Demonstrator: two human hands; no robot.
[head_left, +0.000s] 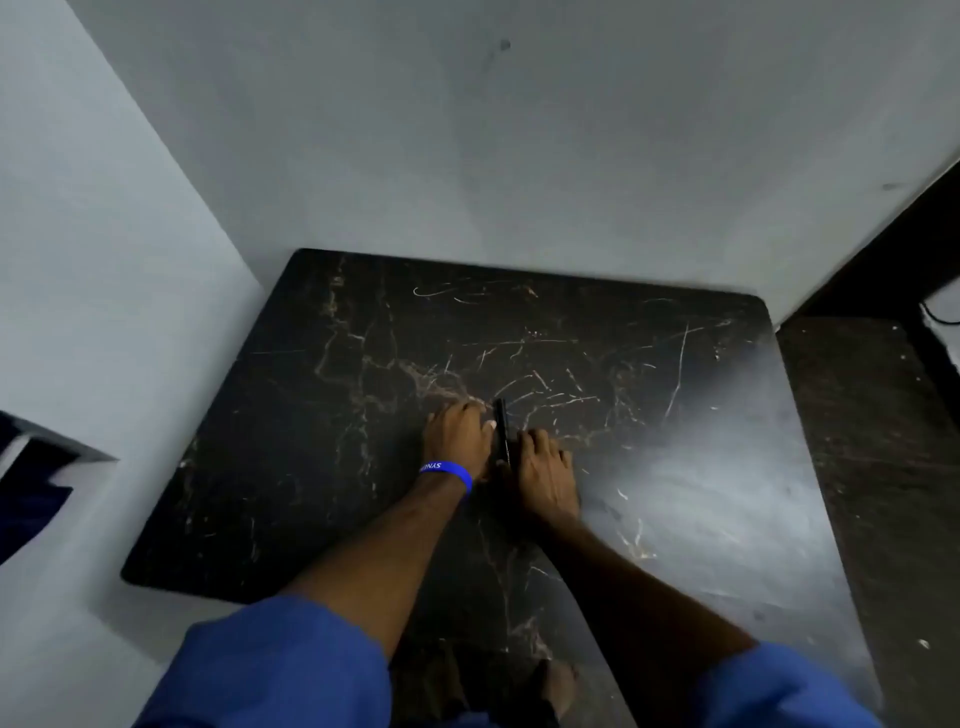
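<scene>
We hold a black bar (501, 428) on the table (311, 415). Left hand (456, 439) and right hand (545, 475) grip it, fingers (532, 441) curled.

Table (311, 467): black, marble pattern, tan-brown veins, thin pale scratches, grey-white glare patch on right half. Thin bar (502, 431): plain black. Wristband (449, 470): bright blue, white lettering. Sleeves (280, 670): solid blue. Wall (519, 156): pale grey, few dark smudges. Side surface (857, 467): dark brown, white specks.

Home rm: marble tabletop (322, 415), plain walls (467, 156).
</scene>
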